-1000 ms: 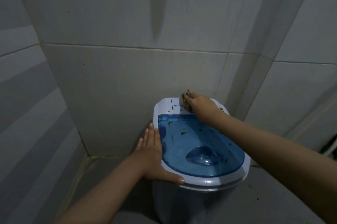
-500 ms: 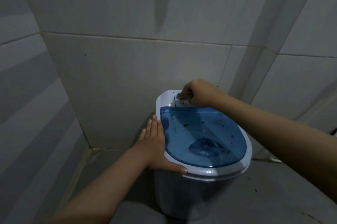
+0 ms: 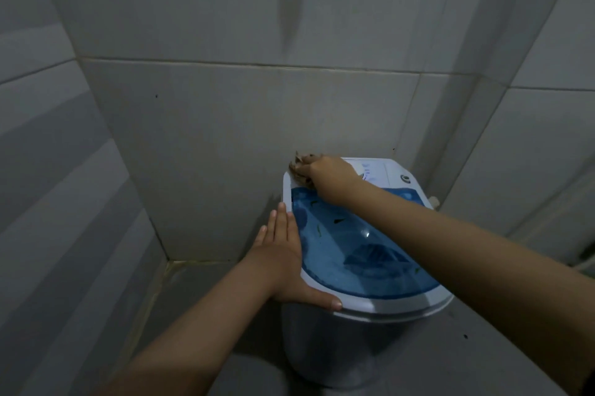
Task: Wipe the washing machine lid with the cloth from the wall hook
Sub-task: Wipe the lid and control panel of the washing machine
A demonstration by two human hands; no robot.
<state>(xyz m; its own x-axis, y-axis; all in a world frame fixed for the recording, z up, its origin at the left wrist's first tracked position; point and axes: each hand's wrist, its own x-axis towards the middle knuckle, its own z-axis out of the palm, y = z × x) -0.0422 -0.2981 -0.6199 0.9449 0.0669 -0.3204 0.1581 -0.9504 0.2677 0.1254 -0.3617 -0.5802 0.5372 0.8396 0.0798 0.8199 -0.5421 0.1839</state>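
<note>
The right hand (image 3: 331, 178) bunches a brown cloth (image 3: 297, 167) on the lid's (image 3: 354, 250) rear-left corner; the cloth may slide off. The left hand (image 3: 283, 254), fingers flat, empty, steadies the machine.

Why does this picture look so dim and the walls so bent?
Head view: the light is low and flat, so the tiled walls go grey, with soft streaky shadows above. The wide lens bows the tile lines toward the edges. A small glint sits on the blue lid. The right hand and its cloth look slightly soft; the left hand is sharper.
</note>
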